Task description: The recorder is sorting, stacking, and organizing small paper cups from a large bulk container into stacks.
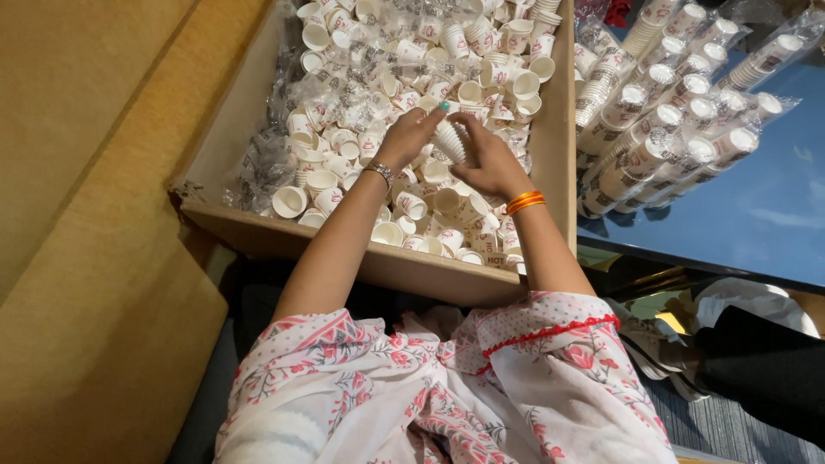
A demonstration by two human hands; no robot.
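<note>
— Both hands meet on one short stack of nested paper cups [450, 140]: the left hand [411, 136] has its grip closed on the stack's left side, fingers reaching over the top, and the right hand [488, 161] is wrapped around it from the right and beneath.

— Where is that stack, as the head view has it?

— Held just above the heap of loose white paper cups [404, 206] that fills a large cardboard box [550, 163]. It lies tilted, near the middle of the box.

— Anything else in the box?

— Crumpled clear plastic wrappers [344, 103] mixed among the cups, mostly towards the left and far side.

— On the arms?

— A metal watch [380, 173] on the left wrist, orange bangles [525, 202] on the right, and a white floral garment [447, 387] below.

— And outside the box?

— To the right, a blue table [756, 215] carries long sleeves of stacked cups in clear wrap [662, 137], lying side by side just beside the box wall. Tan boards [94, 215] lie to the left.
</note>
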